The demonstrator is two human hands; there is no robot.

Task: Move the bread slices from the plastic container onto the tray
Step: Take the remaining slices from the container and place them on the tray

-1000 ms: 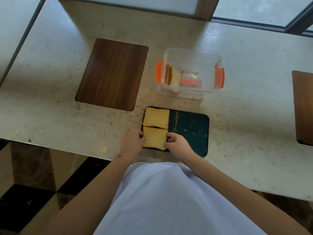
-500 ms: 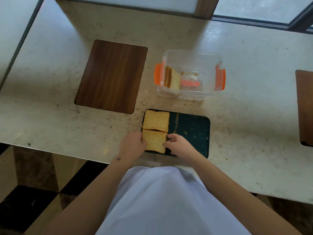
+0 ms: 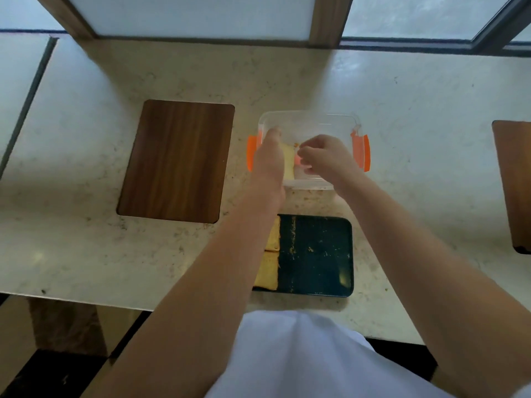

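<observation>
The clear plastic container (image 3: pixel 330 117) with orange clips stands behind the dark green tray (image 3: pixel 316 254). A pale bread slice (image 3: pixel 288 165) stands upright at the container's left end. My left hand (image 3: pixel 268 156) reaches into the container against that slice's left side, with its fingertips hidden. Just right of the slice my right hand (image 3: pixel 321 156) hovers inside the container, fingers loosely curled and holding nothing visible. Two toasted slices (image 3: pixel 272 235) (image 3: pixel 267 272) lie flat on the tray's left end, partly covered by my left forearm.
A brown wooden board (image 3: pixel 175 160) lies on the marble counter to the left of the container. Another wooden board (image 3: pixel 514 182) shows at the right edge. The counter's front edge runs just below the tray. A window frame backs the counter.
Both hands left the near slice on the tray and reached forward into the container. The view tilted up and moved closer.
</observation>
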